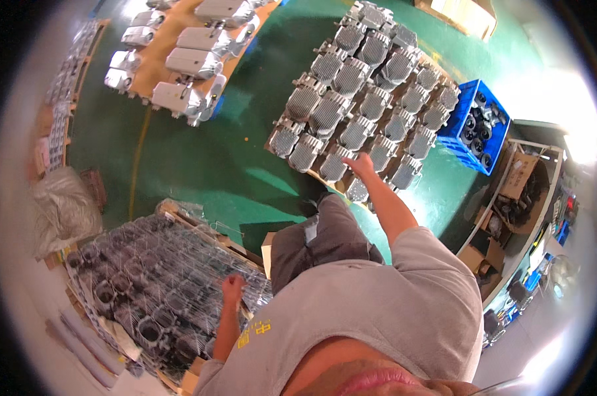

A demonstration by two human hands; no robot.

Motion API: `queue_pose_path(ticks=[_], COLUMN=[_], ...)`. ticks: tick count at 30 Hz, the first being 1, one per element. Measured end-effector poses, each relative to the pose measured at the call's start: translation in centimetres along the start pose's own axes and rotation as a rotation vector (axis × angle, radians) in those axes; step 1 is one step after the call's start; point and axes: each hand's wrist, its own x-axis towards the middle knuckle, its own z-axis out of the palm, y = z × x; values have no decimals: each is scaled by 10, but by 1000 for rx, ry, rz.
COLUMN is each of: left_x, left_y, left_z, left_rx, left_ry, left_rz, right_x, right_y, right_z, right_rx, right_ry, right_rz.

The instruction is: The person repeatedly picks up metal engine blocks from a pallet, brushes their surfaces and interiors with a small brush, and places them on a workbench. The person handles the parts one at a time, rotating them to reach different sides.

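Observation:
My right hand (360, 163) reaches forward with its fingers apart and holds nothing. It is at the near edge of a pallet of grey finned metal castings (361, 92), touching or just above one of them. My left hand (232, 288) is down at my left with its fingers curled. It rests on a pallet of dark castings wrapped in clear plastic film (160, 284). I cannot tell whether it grips the film. My grey shirt and dark trousers fill the lower middle of the view.
A blue crate (467, 109) of dark round parts stands right of the finned castings. Pale grey housings (193, 59) lie on a wooden pallet at the top left. A bench with cardboard boxes (520, 175) is at the right. Crumpled plastic (61, 208) lies left on the green floor (206, 165).

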Motion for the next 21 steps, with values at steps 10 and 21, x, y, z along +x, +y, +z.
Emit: queue_pose_path(ticks=[10,21], left_x=[9,16], left_y=[41,53], left_z=[4,2], left_rx=[153,171], left_ry=[-111,-101], left_rz=[-448,-406], right_x=[211,272], right_y=[-94,-178], right_z=[74,70], right_rx=[392,420], right_ry=[477,524], right_rz=[208,771])
